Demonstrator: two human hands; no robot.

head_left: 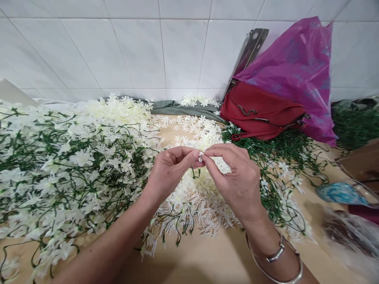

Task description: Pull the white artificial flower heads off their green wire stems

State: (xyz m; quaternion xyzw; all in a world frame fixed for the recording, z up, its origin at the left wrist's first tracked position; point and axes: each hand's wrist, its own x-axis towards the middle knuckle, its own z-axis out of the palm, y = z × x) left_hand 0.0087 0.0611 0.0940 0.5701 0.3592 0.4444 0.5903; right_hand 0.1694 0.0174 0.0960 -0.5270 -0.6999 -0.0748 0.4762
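Over the middle of the table, my left hand [174, 165] and my right hand [235, 167] meet at the fingertips. Both pinch a small white artificial flower piece [201, 156] between thumb and forefinger. A short green stem [194, 172] hangs just below my left fingers; its join to the white piece is hidden. Under my hands lies a heap of loose white petals [189, 193], with thin white stamen pieces [207, 219] toward the front. To the left rises a large pile of white flowers on green stems [83, 157].
A red handbag [263, 110] and a purple plastic bag [304, 71] stand against the tiled wall [183, 47]. Green stems [272, 193] spread across the right side. Farther right are a blue patterned item [340, 192] and a clear plastic bag [355, 236].
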